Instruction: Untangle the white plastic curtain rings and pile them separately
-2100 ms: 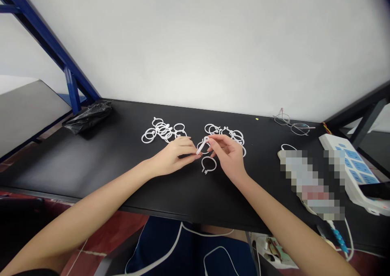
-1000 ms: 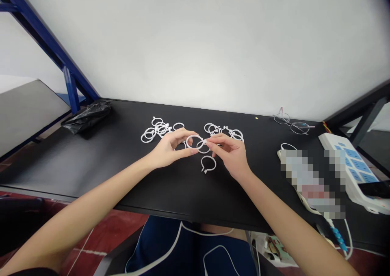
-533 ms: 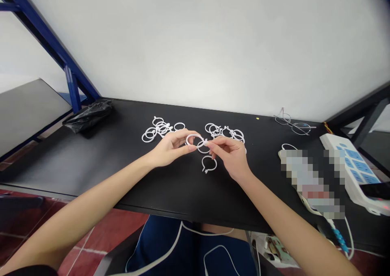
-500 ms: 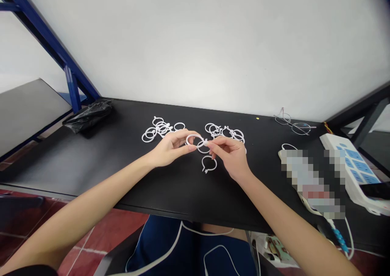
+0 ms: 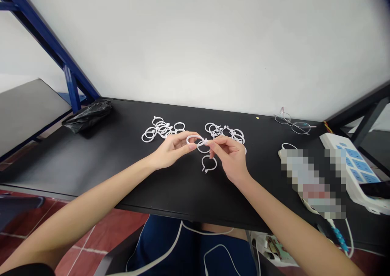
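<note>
Between my hands is a white plastic ring (image 5: 195, 136), held a little above the black table. My left hand (image 5: 175, 148) pinches its left side between thumb and fingers. The fingertips of my right hand (image 5: 230, 154) are closed on its right end, by the clasp. Below the hands an open white ring (image 5: 209, 162) lies on the table, its gap towards me. Another ring (image 5: 202, 148) shows partly behind the held one. Beyond my left hand lies a cluster of white rings (image 5: 163, 128); a second group of rings (image 5: 222, 130) sits behind my right hand.
A black plastic bag (image 5: 88, 115) lies at the table's far left. On the right are eyeglasses (image 5: 292, 123), a blurred-out phone-like object (image 5: 310, 184) with a cable, and a white power strip (image 5: 350, 166). A white wall (image 5: 195, 44) rises behind the table (image 5: 91, 158).
The held ring has tilted and looks flatter than before. Both hands stay in nearly the same place, and the other rings have not moved.
</note>
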Demonstrator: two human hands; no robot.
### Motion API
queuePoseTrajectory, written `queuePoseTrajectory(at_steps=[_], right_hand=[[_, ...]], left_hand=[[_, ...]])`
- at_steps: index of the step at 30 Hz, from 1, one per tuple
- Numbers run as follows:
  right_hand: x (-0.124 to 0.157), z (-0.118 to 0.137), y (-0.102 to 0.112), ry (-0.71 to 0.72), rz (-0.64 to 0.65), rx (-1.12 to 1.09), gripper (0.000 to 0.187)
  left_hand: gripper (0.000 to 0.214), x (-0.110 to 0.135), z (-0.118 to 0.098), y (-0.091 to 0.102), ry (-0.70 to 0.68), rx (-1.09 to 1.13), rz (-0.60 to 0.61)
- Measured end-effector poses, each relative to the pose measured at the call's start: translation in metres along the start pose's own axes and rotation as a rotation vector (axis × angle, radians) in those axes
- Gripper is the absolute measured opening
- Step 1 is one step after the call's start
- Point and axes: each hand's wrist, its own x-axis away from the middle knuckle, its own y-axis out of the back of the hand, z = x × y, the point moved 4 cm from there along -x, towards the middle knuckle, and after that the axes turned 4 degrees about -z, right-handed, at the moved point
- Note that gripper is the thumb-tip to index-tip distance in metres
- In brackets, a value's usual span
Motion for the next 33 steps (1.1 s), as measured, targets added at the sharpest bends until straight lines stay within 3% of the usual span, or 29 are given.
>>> queuePoseTrajectory(at_steps=[18, 25, 28, 33], right_hand=[[-0.001, -0.003, -0.001, -0.037, 0.038, -0.054, 0.014], [-0.002, -0.003, 0.000, -0.022, 0.051, -0.045, 0.015], [-0.003, -0.002, 0.002, 0.007, 0.053, 0.008, 0.013], [-0.006, -0.002, 0.009, 0.034, -0.031, 0.104, 0.012]], left_hand=[[0.030, 0.000, 0.001, 0.001, 0.029, 0.066, 0.032], [0.028, 0.000, -0.001, 0.003, -0.056, 0.050, 0.057], [0.032, 0.001, -0.008, 0.009, -0.168, -0.156, 0.027], [0.036, 0.001, -0.012, 0.027, -0.369, -0.667, -0.170]])
